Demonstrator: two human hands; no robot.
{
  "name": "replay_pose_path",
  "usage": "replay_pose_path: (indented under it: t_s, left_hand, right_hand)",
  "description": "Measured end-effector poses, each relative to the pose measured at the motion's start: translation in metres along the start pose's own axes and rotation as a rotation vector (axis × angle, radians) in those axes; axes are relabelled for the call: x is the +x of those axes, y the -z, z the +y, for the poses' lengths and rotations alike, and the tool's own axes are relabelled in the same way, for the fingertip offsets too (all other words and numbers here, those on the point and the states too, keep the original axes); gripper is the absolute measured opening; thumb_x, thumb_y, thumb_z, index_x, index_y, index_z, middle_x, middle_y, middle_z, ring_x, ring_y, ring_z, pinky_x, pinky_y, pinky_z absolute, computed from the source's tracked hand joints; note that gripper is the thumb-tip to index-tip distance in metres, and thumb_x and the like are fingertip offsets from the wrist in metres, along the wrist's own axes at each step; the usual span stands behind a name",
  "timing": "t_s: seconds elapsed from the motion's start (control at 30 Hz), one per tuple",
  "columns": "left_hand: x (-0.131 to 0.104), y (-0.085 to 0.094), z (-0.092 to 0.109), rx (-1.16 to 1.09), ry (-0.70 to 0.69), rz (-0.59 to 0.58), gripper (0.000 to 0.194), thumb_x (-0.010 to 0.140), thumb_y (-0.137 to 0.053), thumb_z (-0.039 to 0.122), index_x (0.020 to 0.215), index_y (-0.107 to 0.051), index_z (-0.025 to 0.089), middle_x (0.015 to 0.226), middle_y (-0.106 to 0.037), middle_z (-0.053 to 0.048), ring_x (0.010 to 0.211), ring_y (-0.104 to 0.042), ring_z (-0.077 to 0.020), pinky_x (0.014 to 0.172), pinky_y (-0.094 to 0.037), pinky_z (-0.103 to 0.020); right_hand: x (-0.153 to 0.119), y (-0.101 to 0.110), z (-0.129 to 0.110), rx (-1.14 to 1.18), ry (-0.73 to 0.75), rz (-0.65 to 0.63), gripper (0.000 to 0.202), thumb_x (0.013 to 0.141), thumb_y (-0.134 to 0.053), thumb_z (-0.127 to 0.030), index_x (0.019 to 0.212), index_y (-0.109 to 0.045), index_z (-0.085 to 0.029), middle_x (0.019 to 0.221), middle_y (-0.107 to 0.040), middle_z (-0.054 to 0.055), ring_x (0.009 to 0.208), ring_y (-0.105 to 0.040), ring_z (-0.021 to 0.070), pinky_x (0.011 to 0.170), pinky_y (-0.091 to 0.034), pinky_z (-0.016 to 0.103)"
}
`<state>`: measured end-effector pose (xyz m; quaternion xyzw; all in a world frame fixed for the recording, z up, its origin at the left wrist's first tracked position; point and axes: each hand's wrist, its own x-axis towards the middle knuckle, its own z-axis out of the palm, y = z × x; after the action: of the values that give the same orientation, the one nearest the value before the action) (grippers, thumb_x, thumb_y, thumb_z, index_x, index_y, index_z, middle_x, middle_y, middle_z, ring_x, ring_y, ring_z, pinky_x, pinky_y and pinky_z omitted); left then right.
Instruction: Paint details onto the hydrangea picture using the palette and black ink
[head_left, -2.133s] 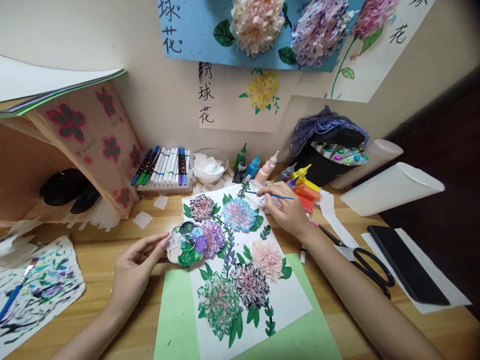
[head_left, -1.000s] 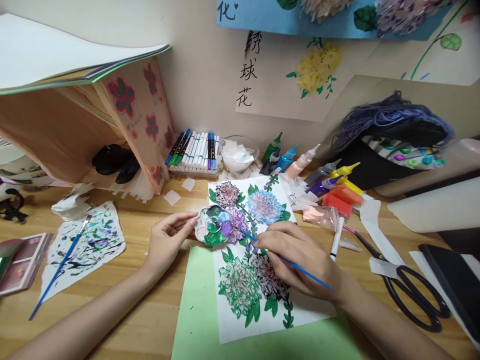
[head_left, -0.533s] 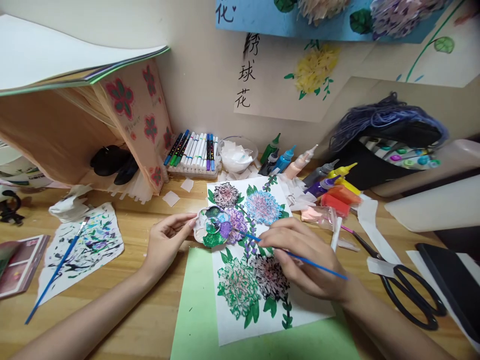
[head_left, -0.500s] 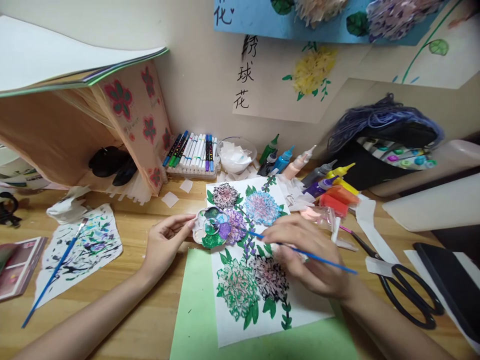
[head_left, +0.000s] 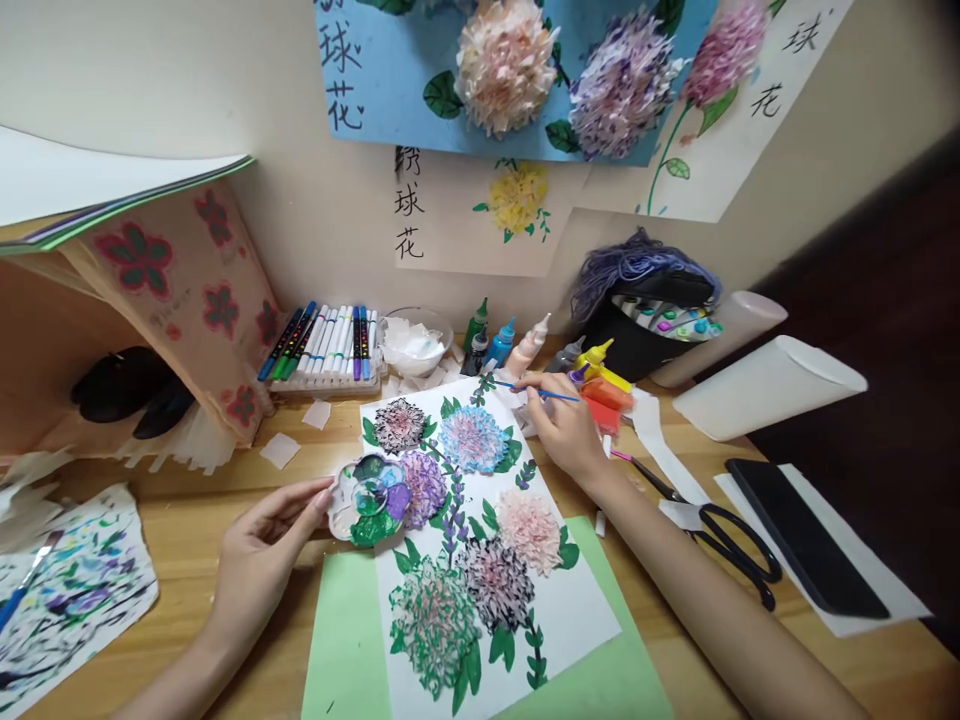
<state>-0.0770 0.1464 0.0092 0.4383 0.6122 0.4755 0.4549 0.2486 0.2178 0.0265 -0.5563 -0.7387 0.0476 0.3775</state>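
My left hand pinches the rim of a flower-shaped palette smeared with green, purple and blue paint, held over the left edge of the white sheet. In my right hand is a thin blue paintbrush, its tip at a small leafy sprig by the sheet's top edge. The white sheet carries several raised, textured flowers, among them a blue one and a pale pink one, with green leaves. It lies on a light green sheet.
Behind the sheet stand markers, a bowl of paper scraps and paint bottles. Scissors and a black phone-like slab lie at right. A paint-stained paper and another brush are at left.
My right hand has moved from the middle of the sheet to its top edge with the brush, uncovering the pale pink flower. The camera view has shifted right and up.
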Motion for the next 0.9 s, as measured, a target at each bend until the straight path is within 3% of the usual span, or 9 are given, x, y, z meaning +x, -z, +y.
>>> replay_pose_path:
  t_s: [0.9]
  left_hand:
    - [-0.0005, 0.0003, -0.0007, -0.001, -0.009, -0.005, 0.031, 0.062, -0.076, 0.041, 0.084, -0.073, 0.02, 0.084, -0.074, -0.004, 0.068, -0.068, -0.0169, 0.065, -0.058, -0.023]
  right_hand:
    - [-0.0002, -0.0016, 0.0038, 0.041, -0.005, -0.032, 0.02, 0.092, -0.038, -0.026, 0.092, -0.058, -0.022, 0.094, -0.064, 0.006, 0.095, -0.054, 0.0222, 0.086, -0.042, 0.037]
